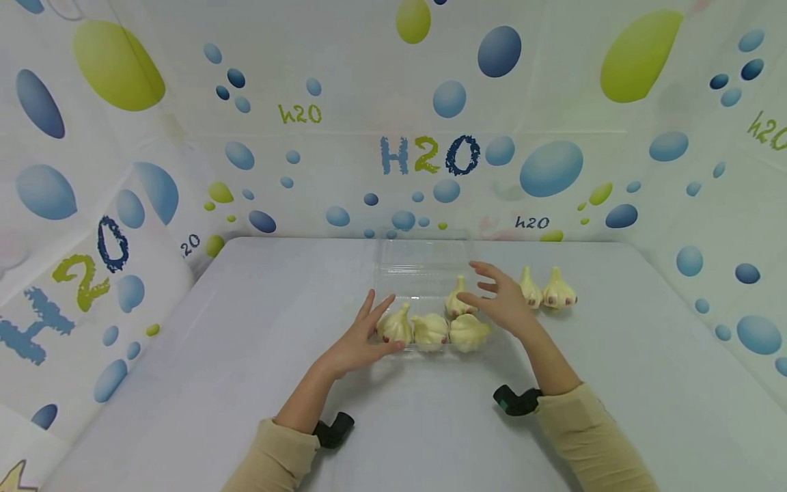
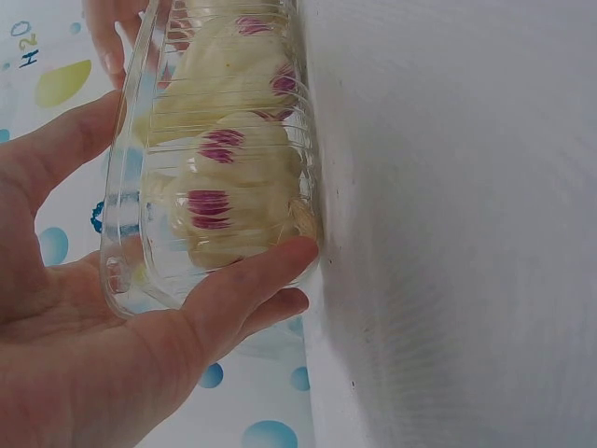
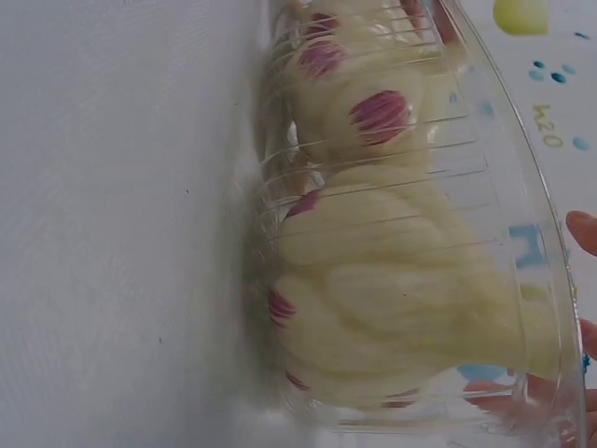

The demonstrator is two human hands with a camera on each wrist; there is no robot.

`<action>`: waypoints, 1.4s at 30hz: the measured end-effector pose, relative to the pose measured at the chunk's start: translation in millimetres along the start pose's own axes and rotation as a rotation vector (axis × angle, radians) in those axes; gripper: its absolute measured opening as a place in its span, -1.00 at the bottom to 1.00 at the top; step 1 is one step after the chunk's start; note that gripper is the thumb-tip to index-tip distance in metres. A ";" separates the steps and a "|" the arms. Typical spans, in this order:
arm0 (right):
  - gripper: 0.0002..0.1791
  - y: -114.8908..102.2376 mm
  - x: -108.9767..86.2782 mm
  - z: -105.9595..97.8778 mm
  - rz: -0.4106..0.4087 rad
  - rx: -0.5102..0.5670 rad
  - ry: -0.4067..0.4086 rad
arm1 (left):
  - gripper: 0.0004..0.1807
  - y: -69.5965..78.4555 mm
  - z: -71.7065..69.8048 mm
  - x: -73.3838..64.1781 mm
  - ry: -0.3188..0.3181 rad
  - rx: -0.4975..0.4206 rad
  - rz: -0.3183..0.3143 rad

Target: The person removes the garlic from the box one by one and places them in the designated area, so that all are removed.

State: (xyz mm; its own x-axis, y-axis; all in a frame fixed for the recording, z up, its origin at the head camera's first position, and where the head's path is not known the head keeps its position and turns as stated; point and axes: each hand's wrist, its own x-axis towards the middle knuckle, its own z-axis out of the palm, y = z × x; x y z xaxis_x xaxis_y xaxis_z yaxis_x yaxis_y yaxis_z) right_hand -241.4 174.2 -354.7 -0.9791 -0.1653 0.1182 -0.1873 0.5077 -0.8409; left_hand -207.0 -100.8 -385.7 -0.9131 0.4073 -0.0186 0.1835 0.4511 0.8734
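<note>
A clear plastic container (image 1: pixel 408 283) lies with its hinged lid (image 1: pixel 424 254) folded back, holding several garlic bulbs. Three sit along its front: one at left (image 1: pixel 395 326), a middle bulb (image 1: pixel 429 330) and one at right (image 1: pixel 469 333). Behind the right one, another garlic bulb (image 1: pixel 458 301) stands neck up. My left hand (image 1: pixel 356 347) holds the container's front left corner, thumb and fingers spread around it; the left wrist view shows its fingertips (image 2: pixel 297 252) against the plastic. Over the container's right side, my right hand (image 1: pixel 505 306) has its fingers spread, thumb at the rear bulb.
Two more garlic bulbs stand on the white table to the right of the container, the nearer one (image 1: pixel 530 288) partly behind my right hand and the other (image 1: pixel 558 290) beside it. A patterned curtain (image 1: pixel 344 150) rises behind the table's far edge.
</note>
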 end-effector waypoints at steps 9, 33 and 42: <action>-0.24 0.4 4.7 10.3 0.032 -0.029 -0.035 | -0.12 -1.1 0.3 0.5 -0.001 0.002 -0.001; -0.28 8.6 14.6 24.8 0.006 -0.160 -0.123 | -0.11 -1.7 1.2 1.4 0.004 0.013 0.003; -0.31 9.6 20.6 25.6 0.002 -0.190 -0.181 | -0.11 -0.9 0.6 0.9 0.005 0.026 0.005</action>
State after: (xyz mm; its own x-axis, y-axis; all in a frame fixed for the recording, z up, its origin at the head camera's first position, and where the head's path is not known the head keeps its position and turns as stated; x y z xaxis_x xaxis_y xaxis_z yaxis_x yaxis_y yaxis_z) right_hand -261.3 153.9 -373.9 -0.9526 -0.3042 0.0060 -0.2138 0.6552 -0.7245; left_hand -207.8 -100.3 -386.7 -0.9140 0.4055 -0.0112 0.1977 0.4693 0.8606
